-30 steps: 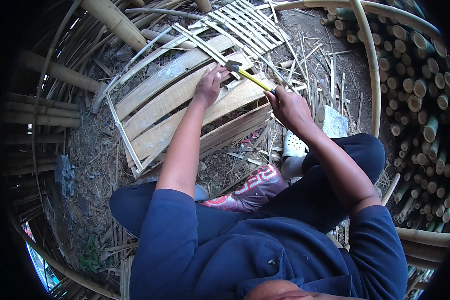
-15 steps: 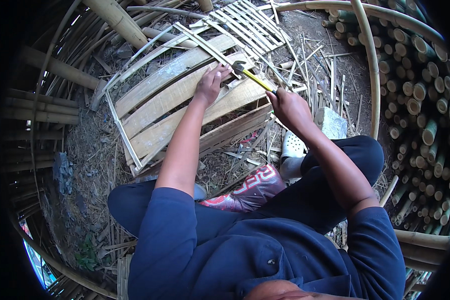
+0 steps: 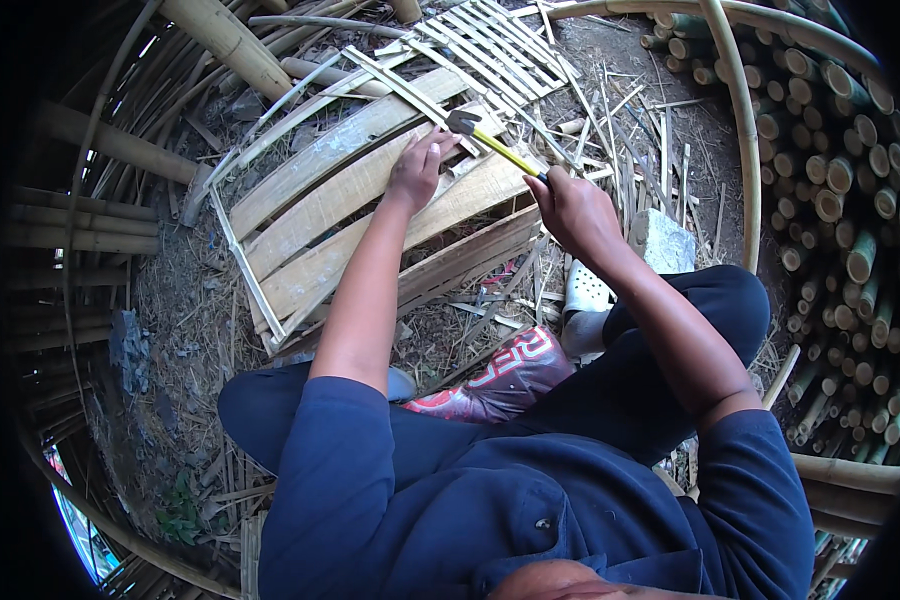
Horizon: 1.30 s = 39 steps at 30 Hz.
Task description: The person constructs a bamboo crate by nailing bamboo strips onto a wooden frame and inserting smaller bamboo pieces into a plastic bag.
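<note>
My right hand (image 3: 573, 208) is closed around the dark grip of a claw hammer (image 3: 507, 153) with a yellow handle. Its grey head is just above and right of my left fingertips, beside a thin wooden strip (image 3: 400, 88). My left hand (image 3: 416, 177) rests at the right part of a slatted wooden crate (image 3: 315, 190), fingers drawn together by the strip's near end. What those fingertips pinch is too small to make out. Wide, pale boards with gaps form the crate's upper face, and a thin strip (image 3: 232, 222) runs along its left end.
A lattice of narrow slats (image 3: 500, 50) lies beyond the crate. Stacked bamboo poles (image 3: 850, 240) fill the right side, behind an upright bamboo pole (image 3: 745, 150). A grey block (image 3: 663, 243) sits near my right knee, and a red printed sack (image 3: 505, 382) lies between my legs.
The hammer head has shifted left and slightly away from me, closer to my left fingertips. My right hand has moved a little left with it, while my left hand stays nearly in place.
</note>
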Available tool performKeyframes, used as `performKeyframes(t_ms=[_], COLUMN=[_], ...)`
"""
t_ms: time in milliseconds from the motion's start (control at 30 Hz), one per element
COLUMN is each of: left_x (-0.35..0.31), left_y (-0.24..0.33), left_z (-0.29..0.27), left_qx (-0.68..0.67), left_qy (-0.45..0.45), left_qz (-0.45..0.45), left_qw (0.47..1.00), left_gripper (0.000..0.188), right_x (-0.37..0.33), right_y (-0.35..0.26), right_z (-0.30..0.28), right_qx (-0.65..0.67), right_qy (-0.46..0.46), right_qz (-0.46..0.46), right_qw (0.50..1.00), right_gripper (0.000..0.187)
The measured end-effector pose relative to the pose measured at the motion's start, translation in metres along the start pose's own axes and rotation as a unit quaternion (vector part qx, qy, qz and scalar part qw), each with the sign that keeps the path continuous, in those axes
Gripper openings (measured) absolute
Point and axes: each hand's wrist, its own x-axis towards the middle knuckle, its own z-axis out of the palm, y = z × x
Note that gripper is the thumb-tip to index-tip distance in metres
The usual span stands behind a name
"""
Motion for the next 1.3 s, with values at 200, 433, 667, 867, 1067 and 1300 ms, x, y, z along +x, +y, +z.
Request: performKeyframes(t_ms=[200,433,667,867,1067,1300], left_x=[0.003,0.002,0.0,0.002,0.002,0.005], left_y=[-0.001,-0.005,0.0,0.0,0.0,-0.007], left_z=[0.005,0.002,0.0,0.003,0.006,0.001], left_qx=[-0.032,-0.009,0.019,0.01,-0.069,-0.011], left_qy=[-0.001,0.001,0.003,0.041,0.008,-0.039], left_qz=[-0.005,0.012,0.006,0.059,-0.033,0.01], left_qw=[0.999,1.0,1.0,0.997,0.997,0.999], left_gripper=[0.055,0.055,0.052,0.051,0.053,0.054], right_x=[0.003,0.005,0.0,0.003,0.003,0.011], right_y=[0.015,0.005,0.017,0.029,0.062,0.067], right_z=[0.014,-0.001,0.014,0.023,0.038,0.042], right_qx=[-0.026,0.015,-0.036,-0.045,-0.022,-0.125], right_qy=[-0.032,0.011,-0.026,-0.008,0.05,-0.011], right_qz=[-0.006,0.036,-0.004,-0.024,-0.112,-0.098], right_qw=[0.999,0.999,0.999,0.999,0.992,0.987], right_gripper=[0.045,0.048,0.046,0.045,0.041,0.044])
